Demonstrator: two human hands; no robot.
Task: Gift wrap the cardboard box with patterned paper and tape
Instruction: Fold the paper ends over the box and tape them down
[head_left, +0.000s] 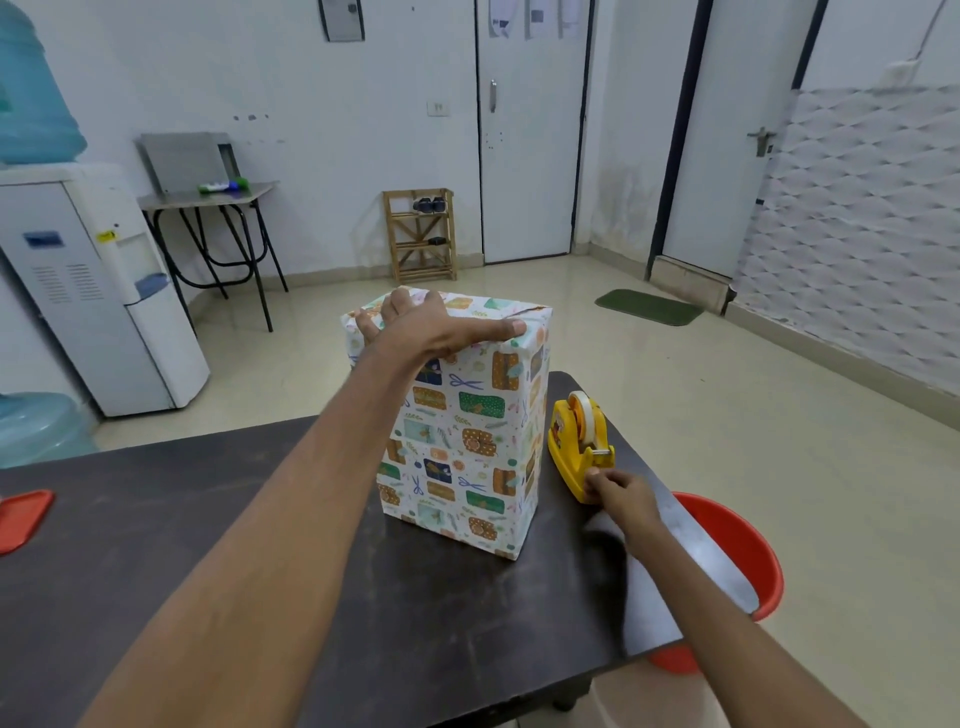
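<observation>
The box, covered in white paper printed with gifts and scissors, stands upright on the dark table. My left hand lies flat over its top, fingers spread and thumb stretched right along the near top edge, pressing the folded paper down. A yellow tape dispenser with a roll of clear tape sits right of the box. My right hand is at the dispenser's cutter end, fingers curled and pinching the tape end there; the tape itself is too thin to make out.
A grey sheet lies over the table's right edge under my right forearm. An orange bucket stands on the floor beside that edge. An orange lid sits at the table's far left. A water dispenser stands behind.
</observation>
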